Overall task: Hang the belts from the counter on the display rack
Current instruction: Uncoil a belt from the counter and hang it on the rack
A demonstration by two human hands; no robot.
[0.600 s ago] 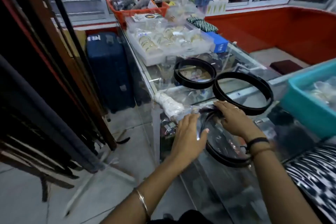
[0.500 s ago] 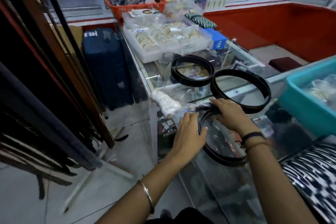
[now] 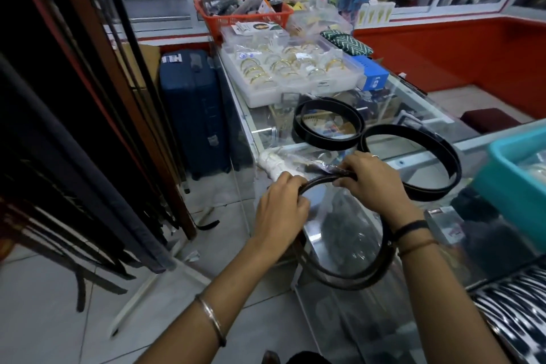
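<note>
The display rack (image 3: 68, 156) of hanging belts is seen at the left, well apart from the glass tabletop (image 3: 413, 139). Two coiled belts (image 3: 328, 124) are left lying there. A third belt (image 3: 381, 257) is pinched at its top edge by the left hand (image 3: 280, 210) and right hand (image 3: 372, 180). Its loose coil could spring open or snag the plastic bag (image 3: 348, 216) beneath.

Both hands are on a coiled dark belt (image 3: 348, 272) at the near edge of the glass counter (image 3: 413, 115): left hand (image 3: 280, 213) gripping the loop's top left, right hand (image 3: 375, 183) pinching it just beside. Two more looped black belts, one (image 3: 328, 122) farther and one (image 3: 413, 161) to the right, lie on the glass. Display rack (image 3: 88, 186) with hanging belts stands far left, blue suitcase (image 3: 192, 109) behind it.
</note>
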